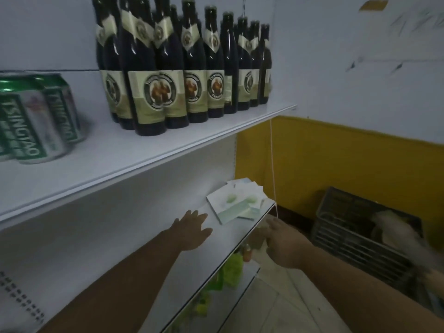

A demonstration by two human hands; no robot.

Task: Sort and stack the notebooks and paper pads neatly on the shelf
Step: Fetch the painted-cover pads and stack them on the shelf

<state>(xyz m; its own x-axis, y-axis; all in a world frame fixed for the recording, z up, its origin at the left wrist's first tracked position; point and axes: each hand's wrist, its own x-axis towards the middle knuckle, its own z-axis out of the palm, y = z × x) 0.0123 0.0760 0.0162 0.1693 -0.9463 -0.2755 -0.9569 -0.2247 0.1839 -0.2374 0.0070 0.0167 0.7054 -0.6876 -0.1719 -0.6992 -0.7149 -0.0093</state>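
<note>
A loose, fanned pile of white and pale green paper pads [236, 201] lies at the far right end of the middle shelf [168, 267]. My left hand [192, 229] hovers flat over the shelf, fingers straight, a short way left of the pile and not touching it. My right hand [281, 239] is at the shelf's front edge below the pile, fingers loosely curled and holding nothing. A spiral-bound notebook [19, 304] shows at the bottom left edge of the view.
Dark beer bottles [168, 68] and green cans [36, 121] fill the upper shelf [144, 155]. A thin white cord [272, 164] hangs beside the shelf end. A dark plastic crate [355, 227] stands on the floor against the yellow wall. Green packets [230, 270] sit on a lower shelf.
</note>
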